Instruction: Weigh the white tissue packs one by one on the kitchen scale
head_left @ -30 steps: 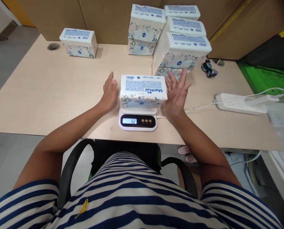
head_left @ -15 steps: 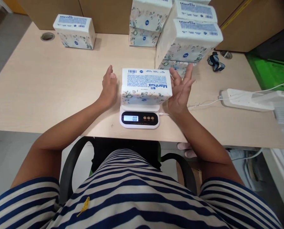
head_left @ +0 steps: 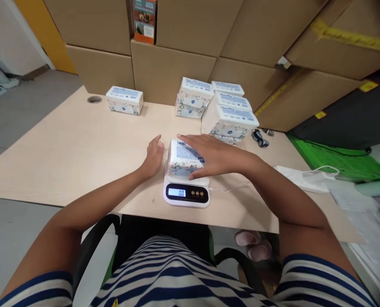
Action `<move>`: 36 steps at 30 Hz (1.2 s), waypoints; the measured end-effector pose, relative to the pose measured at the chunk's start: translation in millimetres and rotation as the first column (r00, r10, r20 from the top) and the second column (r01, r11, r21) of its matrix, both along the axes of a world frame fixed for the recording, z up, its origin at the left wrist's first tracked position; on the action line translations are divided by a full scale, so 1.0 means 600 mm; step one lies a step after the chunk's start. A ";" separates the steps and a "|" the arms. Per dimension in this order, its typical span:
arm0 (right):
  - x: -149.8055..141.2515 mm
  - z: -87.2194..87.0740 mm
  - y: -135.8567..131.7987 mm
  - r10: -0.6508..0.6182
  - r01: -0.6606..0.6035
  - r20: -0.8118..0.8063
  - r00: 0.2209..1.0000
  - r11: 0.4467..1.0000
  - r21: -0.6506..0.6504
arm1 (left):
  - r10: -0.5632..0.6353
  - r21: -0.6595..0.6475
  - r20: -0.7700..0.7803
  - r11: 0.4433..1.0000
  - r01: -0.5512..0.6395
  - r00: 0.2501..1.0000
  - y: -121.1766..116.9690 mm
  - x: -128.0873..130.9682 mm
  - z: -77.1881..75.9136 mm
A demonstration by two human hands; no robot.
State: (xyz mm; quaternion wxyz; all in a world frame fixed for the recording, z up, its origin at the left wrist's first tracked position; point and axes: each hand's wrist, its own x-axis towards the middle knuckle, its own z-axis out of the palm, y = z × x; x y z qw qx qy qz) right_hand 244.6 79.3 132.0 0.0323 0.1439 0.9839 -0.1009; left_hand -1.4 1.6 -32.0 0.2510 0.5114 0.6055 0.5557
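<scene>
A white pack of tissues (head_left: 181, 158) with blue print and a floral front rests on a small white kitchen scale (head_left: 186, 204), whose lit display reads 0.0. My right hand (head_left: 214, 155) reaches over the pack from the right, fingers across its top and back, thumb at its front, gripping it and covering its right part. To the left of the pack, my left hand (head_left: 154, 157) is open and holds nothing, with a narrow gap between it and the pack.
Stacked tissue packs (head_left: 230, 121) stand at the back right, a shorter stack (head_left: 194, 99) beside them. A single pack (head_left: 125, 100) sits back left. Cardboard boxes (head_left: 174, 70) line the table's rear. A dark strap (head_left: 260, 138) and a white power strip (head_left: 297, 178) lie right.
The view has tilted up, showing more boxes. My right hand has gone from open beside the pack to lying over it with thumb and fingers around it. My left hand stays at the left.
</scene>
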 end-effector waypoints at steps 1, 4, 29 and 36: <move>-0.016 0.002 0.005 -0.023 0.024 0.056 0.998 0.999 -0.024 | 0.007 0.001 0.013 1.000 -0.007 1.000 0.000 0.000 -0.001; -0.054 0.011 0.028 -0.064 0.074 0.122 0.990 0.995 -0.073 | 0.037 0.021 0.040 0.999 -0.037 0.999 0.001 -0.002 -0.006; -0.259 -0.050 0.190 -0.596 0.461 0.190 0.780 0.753 0.471 | 0.167 0.097 0.251 0.976 -0.196 0.953 0.008 -0.012 0.000; -0.251 -0.025 0.201 -0.613 0.514 0.170 0.772 0.759 0.400 | 0.160 0.075 0.249 0.980 -0.184 0.955 0.003 -0.011 0.012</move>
